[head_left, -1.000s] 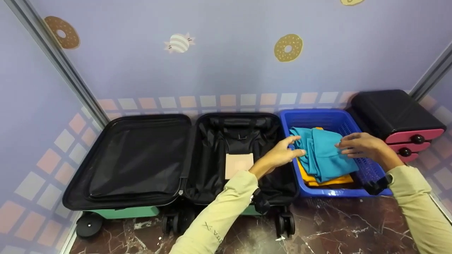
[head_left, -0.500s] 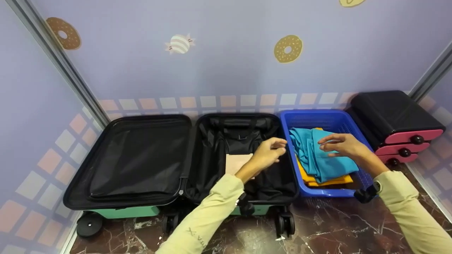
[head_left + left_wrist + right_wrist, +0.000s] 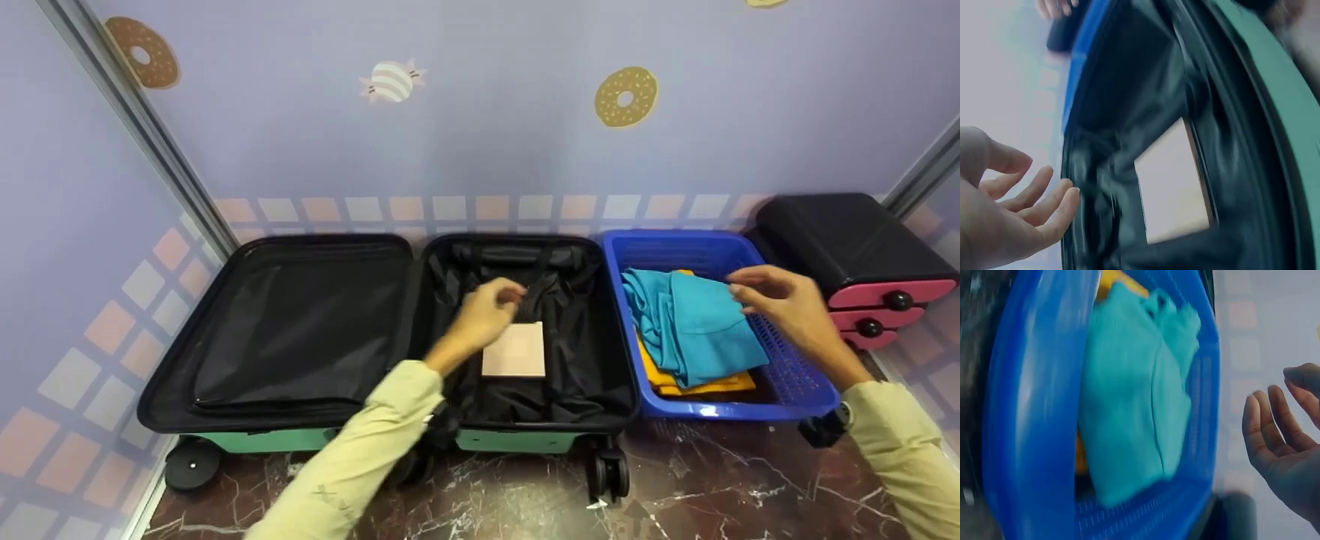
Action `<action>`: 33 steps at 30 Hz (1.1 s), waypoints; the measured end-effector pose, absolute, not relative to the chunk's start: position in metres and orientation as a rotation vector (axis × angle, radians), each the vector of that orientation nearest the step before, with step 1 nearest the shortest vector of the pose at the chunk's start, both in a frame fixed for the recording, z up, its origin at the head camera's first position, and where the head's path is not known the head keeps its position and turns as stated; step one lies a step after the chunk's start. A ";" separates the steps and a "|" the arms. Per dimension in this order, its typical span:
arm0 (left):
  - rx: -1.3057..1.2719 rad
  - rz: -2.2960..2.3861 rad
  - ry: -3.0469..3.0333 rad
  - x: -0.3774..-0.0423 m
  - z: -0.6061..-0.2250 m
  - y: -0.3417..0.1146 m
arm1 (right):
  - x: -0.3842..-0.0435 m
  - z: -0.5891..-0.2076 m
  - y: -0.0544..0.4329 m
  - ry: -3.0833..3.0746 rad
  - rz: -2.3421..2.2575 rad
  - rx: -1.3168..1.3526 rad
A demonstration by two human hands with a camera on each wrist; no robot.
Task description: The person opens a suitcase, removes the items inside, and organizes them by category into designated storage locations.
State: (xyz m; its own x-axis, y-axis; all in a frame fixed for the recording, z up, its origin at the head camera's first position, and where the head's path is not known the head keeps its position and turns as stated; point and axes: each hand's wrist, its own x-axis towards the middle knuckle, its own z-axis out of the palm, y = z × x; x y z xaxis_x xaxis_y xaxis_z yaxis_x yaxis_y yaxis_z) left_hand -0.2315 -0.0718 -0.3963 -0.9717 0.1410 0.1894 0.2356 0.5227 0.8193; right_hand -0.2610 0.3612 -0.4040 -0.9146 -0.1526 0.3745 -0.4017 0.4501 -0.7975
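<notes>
My left hand (image 3: 486,313) hovers over the right half of the open suitcase (image 3: 592,360), its fingers loosely bent around nothing. Just below it, in the black lining, lies a flat pale pink box (image 3: 517,351), also plain in the left wrist view. My right hand (image 3: 787,300) hangs over the right side of the blue basket (image 3: 720,411), fingers relaxed and apart, holding nothing. Inside that basket a folded teal cloth (image 3: 705,326) rests on top of a yellow cloth (image 3: 705,385). The right wrist view shows the teal cloth (image 3: 1129,394) below the hand, not touched.
The suitcase's other half (image 3: 300,330) lies open at the left, with a black liner panel. Right of the basket stands a black cabinet (image 3: 847,232) with pink drawers and round black knobs. A patterned wall (image 3: 495,135) rises behind. The floor (image 3: 510,495) is dark marble.
My left hand has swung left from beside the basket to over the suitcase. My right hand moved left a little, then back right. The cloths and the pale box stay where they were.
</notes>
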 end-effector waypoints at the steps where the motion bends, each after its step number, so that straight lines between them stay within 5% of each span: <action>1: -0.307 -1.406 -2.665 -0.231 -0.397 -0.080 | -0.260 -0.404 0.367 -2.432 1.452 0.454; 12: 0.037 -0.840 -2.633 -0.221 -0.417 -0.153 | -0.247 -0.396 0.426 -2.182 1.571 0.121; 21: 0.164 -0.979 -2.863 -0.210 -0.425 -0.190 | -0.237 -0.401 0.463 -2.079 1.480 -0.398; 33: 0.160 -1.032 -2.892 -0.200 -0.422 -0.207 | -0.244 -0.423 0.481 -2.233 1.109 -0.681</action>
State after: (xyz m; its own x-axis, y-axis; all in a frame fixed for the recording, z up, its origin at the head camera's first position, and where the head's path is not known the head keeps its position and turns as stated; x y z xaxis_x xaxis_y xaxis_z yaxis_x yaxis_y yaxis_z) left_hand -0.1999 -0.2072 -0.4220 -0.9924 -0.1202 0.0277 -0.0755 0.7694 0.6342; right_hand -0.2441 0.4807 -0.4227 -0.7204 0.6477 0.2479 0.1936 0.5310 -0.8249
